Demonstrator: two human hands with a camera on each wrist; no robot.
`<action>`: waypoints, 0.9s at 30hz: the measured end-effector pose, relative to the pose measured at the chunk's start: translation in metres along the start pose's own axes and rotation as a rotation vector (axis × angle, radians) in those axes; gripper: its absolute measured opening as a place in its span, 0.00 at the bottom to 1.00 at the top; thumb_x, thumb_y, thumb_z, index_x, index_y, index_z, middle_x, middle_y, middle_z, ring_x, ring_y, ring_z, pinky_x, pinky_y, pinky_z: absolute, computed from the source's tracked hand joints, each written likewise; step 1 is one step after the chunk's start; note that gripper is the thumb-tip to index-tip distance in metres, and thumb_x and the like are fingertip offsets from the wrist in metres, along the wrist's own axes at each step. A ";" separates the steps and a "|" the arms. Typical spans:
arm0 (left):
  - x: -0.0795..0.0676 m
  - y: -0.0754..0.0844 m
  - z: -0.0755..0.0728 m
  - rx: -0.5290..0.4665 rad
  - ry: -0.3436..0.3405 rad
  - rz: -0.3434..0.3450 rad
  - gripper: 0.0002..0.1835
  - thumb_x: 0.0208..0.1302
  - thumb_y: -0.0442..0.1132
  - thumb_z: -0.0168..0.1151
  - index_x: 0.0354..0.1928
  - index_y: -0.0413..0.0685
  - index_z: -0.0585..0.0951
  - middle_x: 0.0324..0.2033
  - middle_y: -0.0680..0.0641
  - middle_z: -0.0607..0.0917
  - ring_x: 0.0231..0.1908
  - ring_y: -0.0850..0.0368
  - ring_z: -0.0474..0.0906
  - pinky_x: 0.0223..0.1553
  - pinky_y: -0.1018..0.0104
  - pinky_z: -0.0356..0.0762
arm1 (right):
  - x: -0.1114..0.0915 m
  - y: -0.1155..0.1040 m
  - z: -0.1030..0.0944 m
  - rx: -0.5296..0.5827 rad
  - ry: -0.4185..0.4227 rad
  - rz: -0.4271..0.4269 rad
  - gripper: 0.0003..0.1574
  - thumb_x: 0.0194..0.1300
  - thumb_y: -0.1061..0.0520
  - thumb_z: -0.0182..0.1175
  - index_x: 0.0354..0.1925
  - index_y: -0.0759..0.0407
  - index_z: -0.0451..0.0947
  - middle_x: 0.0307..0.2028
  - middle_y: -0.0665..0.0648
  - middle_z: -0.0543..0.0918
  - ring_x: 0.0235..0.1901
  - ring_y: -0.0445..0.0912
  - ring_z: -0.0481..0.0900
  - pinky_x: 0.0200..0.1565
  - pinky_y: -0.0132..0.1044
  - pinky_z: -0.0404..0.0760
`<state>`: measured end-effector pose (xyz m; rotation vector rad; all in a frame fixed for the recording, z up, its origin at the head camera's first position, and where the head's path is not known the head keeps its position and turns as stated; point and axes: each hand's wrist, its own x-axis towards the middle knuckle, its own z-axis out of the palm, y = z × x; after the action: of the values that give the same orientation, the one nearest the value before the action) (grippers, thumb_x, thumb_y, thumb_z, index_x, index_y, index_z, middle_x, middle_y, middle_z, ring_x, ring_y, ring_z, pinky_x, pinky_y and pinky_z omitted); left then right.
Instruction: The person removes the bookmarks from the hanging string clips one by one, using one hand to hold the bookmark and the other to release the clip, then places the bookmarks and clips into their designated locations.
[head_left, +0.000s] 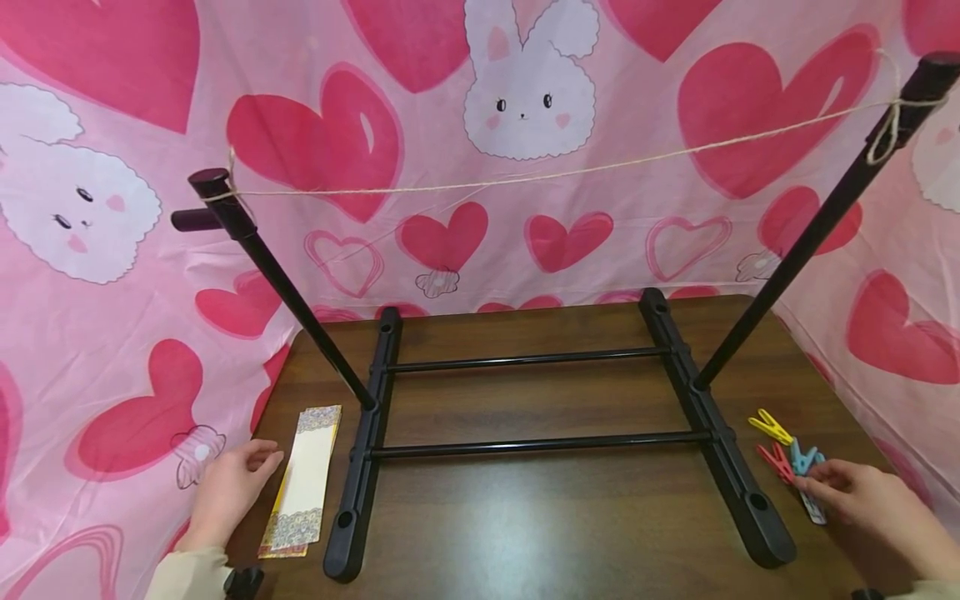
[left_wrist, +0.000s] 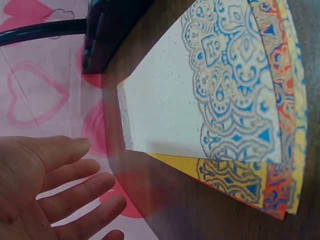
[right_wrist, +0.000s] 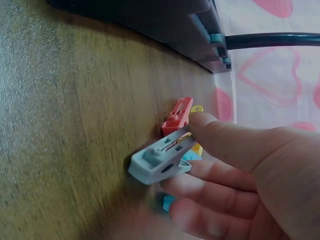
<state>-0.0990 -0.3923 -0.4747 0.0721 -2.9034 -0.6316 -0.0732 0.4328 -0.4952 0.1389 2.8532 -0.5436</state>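
On the right of the table, my right hand [head_left: 873, 504] pinches a light grey clothespin [right_wrist: 155, 157] by its handle end, thumb above and fingers beneath. Close by lie a red clothespin [head_left: 777, 463], a blue clothespin [head_left: 804, 457] and a yellow clothespin [head_left: 771, 427]. At the left, my left hand [head_left: 231, 492] hovers beside a fanned stack of paper strips, its fingers loosely bent around nothing. The top strip [left_wrist: 155, 110] is white with lace-patterned ends; a yellow strip [left_wrist: 232, 182] and a red strip [left_wrist: 277, 187] peek out beneath it.
A black stand [head_left: 525, 446] with two crossbars occupies the table's middle. Its left post [head_left: 300, 308] and right post [head_left: 798, 254] rise high, with a thin string [head_left: 555, 174] tied between their tops. Pink heart-and-rabbit cloth [head_left: 450, 250] hangs around the wooden table [head_left: 525, 517].
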 end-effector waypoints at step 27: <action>-0.002 0.002 -0.001 -0.013 -0.034 -0.011 0.15 0.69 0.39 0.67 0.48 0.31 0.85 0.37 0.34 0.90 0.41 0.35 0.88 0.42 0.40 0.81 | 0.001 -0.001 -0.006 -0.120 -0.019 0.036 0.37 0.67 0.34 0.67 0.41 0.71 0.83 0.31 0.65 0.86 0.29 0.57 0.82 0.30 0.62 0.80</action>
<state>-0.0969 -0.3905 -0.4735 0.0769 -2.9327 -0.6600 -0.0755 0.4340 -0.4895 0.1633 2.8490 -0.3634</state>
